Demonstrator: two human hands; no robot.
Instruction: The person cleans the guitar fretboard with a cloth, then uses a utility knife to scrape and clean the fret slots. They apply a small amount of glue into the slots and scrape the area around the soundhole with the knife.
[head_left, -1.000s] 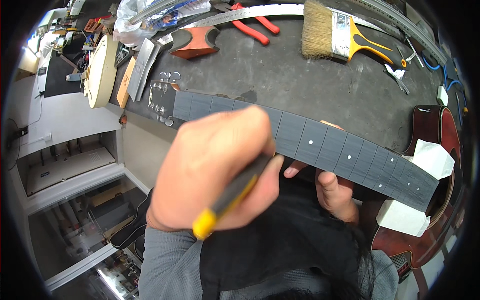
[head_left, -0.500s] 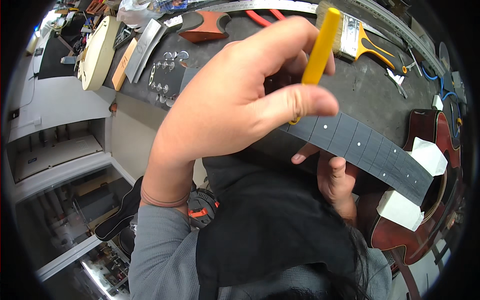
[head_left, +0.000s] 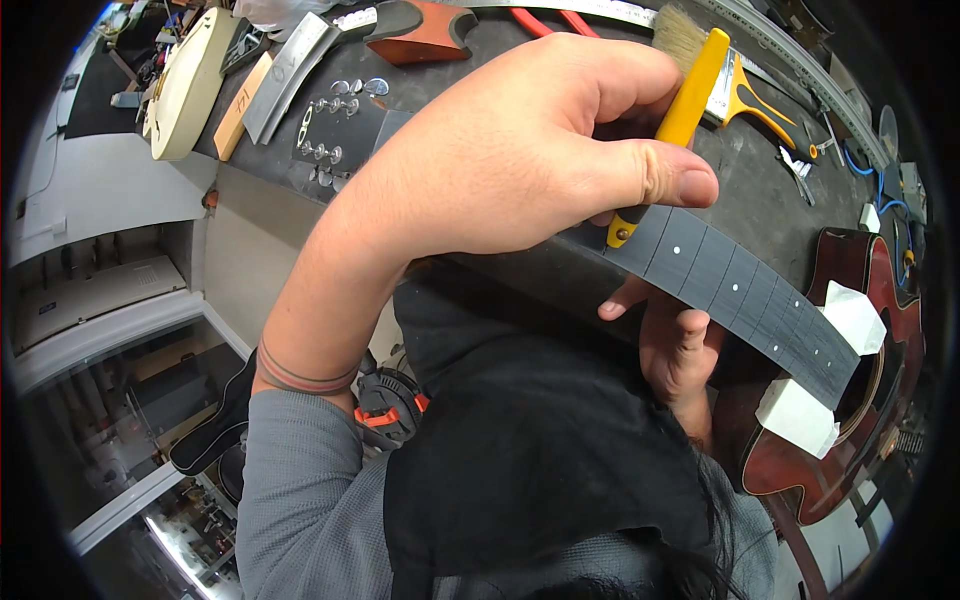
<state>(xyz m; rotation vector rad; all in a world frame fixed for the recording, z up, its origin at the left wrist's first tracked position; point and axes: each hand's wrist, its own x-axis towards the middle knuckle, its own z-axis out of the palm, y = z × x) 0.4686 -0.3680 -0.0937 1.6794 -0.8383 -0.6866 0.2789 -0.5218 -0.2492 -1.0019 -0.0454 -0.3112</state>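
Note:
My left hand (head_left: 545, 150) is closed around a yellow-and-black handled tool (head_left: 697, 85), whose riveted lower end sits over the dark slotted fretboard (head_left: 720, 265) with white dot markers. My right hand (head_left: 680, 360) is under the neck, fingers curled beside its near edge, apparently supporting it. The neck runs from a headstock (head_left: 330, 130) with metal tuners, partly hidden by my left hand, to a red guitar body (head_left: 780, 470). White paper pads (head_left: 795, 420) lie on the body either side of the fretboard's end.
Behind the neck on the dark bench lie a paintbrush (head_left: 755, 100), red-handled pliers (head_left: 530, 22), a red-and-black sanding block (head_left: 420, 40), metal beams (head_left: 280, 90) and a wooden block (head_left: 240, 110). A cream guitar body (head_left: 180, 85) stands at left. A machine (head_left: 385, 400) is below my left forearm.
Since a second ago my left hand has moved up and right, turning the tool so its yellow end points up. In the last half second it shifted slightly right. My right hand stays under the neck.

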